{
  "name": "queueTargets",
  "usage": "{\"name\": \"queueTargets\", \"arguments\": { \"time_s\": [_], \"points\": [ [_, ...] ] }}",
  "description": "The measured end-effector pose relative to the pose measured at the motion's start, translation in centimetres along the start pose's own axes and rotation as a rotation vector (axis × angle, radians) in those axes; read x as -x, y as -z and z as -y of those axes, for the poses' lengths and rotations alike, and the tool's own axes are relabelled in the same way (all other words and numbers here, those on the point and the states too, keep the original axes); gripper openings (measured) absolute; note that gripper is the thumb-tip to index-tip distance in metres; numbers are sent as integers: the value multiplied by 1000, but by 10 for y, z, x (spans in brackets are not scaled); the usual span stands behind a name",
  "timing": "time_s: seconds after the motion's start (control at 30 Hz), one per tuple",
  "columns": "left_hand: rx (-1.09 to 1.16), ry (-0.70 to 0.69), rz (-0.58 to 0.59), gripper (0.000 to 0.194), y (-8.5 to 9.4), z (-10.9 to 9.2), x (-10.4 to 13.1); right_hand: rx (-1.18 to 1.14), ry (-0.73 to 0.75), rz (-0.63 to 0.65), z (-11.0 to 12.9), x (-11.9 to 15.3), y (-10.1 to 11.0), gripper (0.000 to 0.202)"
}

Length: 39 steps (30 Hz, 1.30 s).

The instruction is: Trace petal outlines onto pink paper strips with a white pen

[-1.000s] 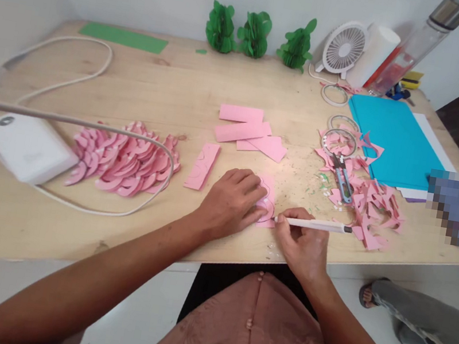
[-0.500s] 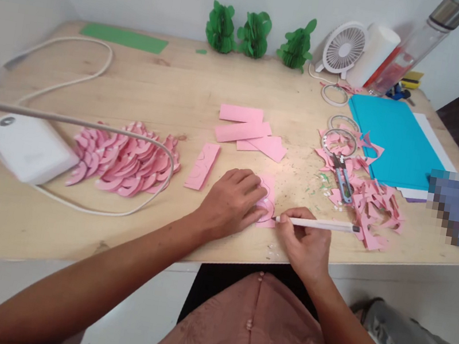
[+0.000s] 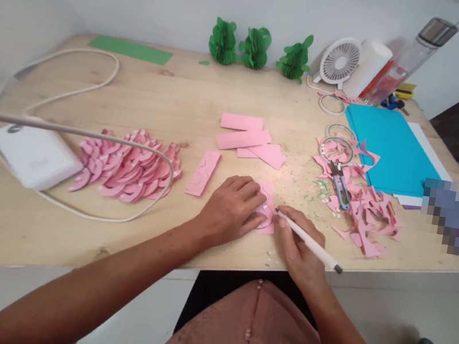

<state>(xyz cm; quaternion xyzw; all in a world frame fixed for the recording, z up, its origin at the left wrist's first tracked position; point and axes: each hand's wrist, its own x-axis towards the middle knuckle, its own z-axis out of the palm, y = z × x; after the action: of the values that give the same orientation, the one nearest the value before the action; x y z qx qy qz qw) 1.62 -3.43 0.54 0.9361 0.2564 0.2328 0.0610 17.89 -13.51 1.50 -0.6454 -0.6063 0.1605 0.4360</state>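
Note:
My left hand [image 3: 227, 209] holds a pink paper strip [image 3: 264, 229] down on the table, its fingers curled and thumb against the paper. Dark curved outlines show on that strip beside the fingertips; part of it is hidden under the hand. In my right hand [image 3: 303, 245] is a white pen [image 3: 309, 243], gripped near its tip, which points at the strip's right edge. A second pink strip with drawn curves [image 3: 203, 174] lies left of the hands. Several plain pink strips [image 3: 243, 139] overlap farther back.
A heap of pink cut petals [image 3: 134, 166] lies left, near a white box [image 3: 34, 155] and looping cable [image 3: 146, 147]. Right are pink scraps [image 3: 372, 218], snips [image 3: 341, 187], tape rolls [image 3: 336, 150] and blue sheets [image 3: 389, 151]. Green paper shapes [image 3: 255, 48] and a fan [image 3: 340, 61] stand behind.
The pen has swung in my right hand, its back end now lower and nearer me. My left hand stays on the strip. The view has shifted slightly, and a person's leg at lower right has moved.

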Motion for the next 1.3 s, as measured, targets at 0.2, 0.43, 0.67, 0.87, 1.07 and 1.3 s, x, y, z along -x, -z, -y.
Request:
{"name": "queueTargets", "arguments": {
  "time_s": [0.2,0.43,0.67,0.87,1.07,1.3],
  "points": [
    [11,-4,26,20,0,3,0,141,186,-3,-2,-1,-2,18],
    [15,-9,30,21,1,3,0,156,166,0,-3,0,-3,19],
    [34,6,1,19,0,1,-1,185,275,76,-3,-3,-3,29],
    [63,30,-16,26,1,1,-1,188,269,69,-3,-3,-3,30],
    [165,68,14,39,7,9,0,213,294,58,-3,-3,-3,30],
    [218,76,43,46,12,15,1,197,269,70,-3,-3,-3,27]
  ]
}}
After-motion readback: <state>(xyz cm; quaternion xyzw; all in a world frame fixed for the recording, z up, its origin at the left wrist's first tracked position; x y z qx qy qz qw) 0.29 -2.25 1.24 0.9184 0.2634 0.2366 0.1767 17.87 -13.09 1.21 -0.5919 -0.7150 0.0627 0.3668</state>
